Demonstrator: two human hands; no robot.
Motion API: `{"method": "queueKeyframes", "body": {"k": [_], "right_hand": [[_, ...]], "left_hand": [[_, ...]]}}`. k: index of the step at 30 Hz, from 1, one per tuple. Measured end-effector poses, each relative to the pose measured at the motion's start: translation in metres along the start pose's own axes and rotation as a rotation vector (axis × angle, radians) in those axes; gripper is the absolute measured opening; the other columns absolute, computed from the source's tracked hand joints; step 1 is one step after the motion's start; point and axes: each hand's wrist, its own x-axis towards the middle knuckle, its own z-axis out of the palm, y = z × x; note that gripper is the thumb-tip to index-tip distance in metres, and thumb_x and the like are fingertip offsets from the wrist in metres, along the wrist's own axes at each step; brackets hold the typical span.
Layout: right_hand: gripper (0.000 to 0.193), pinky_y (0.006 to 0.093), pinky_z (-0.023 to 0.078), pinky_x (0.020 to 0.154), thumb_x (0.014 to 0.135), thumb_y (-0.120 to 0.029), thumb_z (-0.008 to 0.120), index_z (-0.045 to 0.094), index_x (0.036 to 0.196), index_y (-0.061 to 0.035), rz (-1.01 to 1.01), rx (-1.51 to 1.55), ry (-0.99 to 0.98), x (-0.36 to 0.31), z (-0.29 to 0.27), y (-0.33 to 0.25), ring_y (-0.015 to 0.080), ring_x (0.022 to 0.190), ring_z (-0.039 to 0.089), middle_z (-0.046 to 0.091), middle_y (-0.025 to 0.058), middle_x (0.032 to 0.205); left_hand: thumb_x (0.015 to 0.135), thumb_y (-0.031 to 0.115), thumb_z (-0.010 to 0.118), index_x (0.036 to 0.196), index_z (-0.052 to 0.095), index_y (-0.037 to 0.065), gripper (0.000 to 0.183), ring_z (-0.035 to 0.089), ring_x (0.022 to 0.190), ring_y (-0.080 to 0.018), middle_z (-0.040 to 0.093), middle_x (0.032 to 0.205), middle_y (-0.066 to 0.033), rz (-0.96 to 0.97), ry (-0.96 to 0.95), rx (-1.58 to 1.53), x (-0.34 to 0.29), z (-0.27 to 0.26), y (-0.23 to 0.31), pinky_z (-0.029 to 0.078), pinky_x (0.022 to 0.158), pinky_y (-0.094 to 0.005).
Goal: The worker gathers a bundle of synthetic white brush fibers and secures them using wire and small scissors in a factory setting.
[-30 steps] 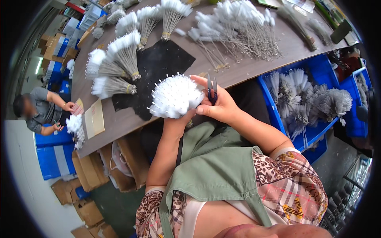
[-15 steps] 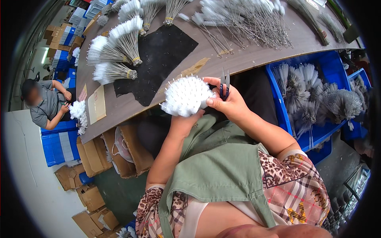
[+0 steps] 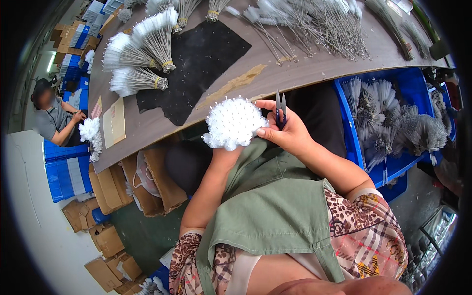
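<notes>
A bundle of white-bristled wire brushes [image 3: 233, 124] is in front of me, its bristle tips facing up. My left hand [image 3: 227, 154] is closed around it from beneath; the bundle hides most of those fingers. My right hand [image 3: 290, 133] has a small pair of dark-handled scissors [image 3: 281, 109] in its grip, with the pointed blades upward and slightly apart. The right thumb tip rests at the bundle's right edge. The blades stand clear of the bristles.
Tied brush bundles [image 3: 142, 49] lie on the table [image 3: 196, 110] beside a black cloth [image 3: 196, 69]. Loose brushes [image 3: 314, 27] are piled at the back. A blue bin [image 3: 351, 142] of brushes stands right. Cardboard boxes [image 3: 110, 189] and another person [image 3: 58, 115] are at left.
The bundle has turned slightly in my left hand and shifted a little right. My right hand still holds the scissors. The view has shifted a little; the other person's hands have risen.
</notes>
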Motion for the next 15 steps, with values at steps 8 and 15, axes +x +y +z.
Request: {"method": "queueKeyframes", "body": {"k": [8, 15], "right_hand": [[0.052, 0.0173, 0.03, 0.056, 0.083, -0.011, 0.071, 0.048, 0.129, -0.0019, -0.029, -0.115, -0.062, -0.013, -0.002, -0.007, 0.0007, 0.059, 0.034, 0.036, -0.01, 0.065], [0.009, 0.021, 0.033, 0.052, 0.081, -0.008, 0.07, 0.063, 0.085, -0.003, 0.015, -0.114, 0.084, -0.016, -0.005, -0.012, 0.0026, 0.059, 0.038, 0.043, -0.0072, 0.064]], "left_hand": [[0.087, 0.031, 0.058, 0.117, 0.059, 0.014, 0.034, 0.056, 0.108, -0.0225, 0.061, 0.113, -0.0039, 0.203, -0.258, 0.9, 0.009, -0.014, 0.007, 0.047, 0.088, -0.0371], [0.084, 0.031, 0.06, 0.115, 0.059, 0.012, 0.036, 0.057, 0.106, -0.0244, 0.061, 0.113, -0.0083, 0.242, -0.239, 1.088, 0.002, -0.021, -0.015, 0.047, 0.087, -0.0384]]}}
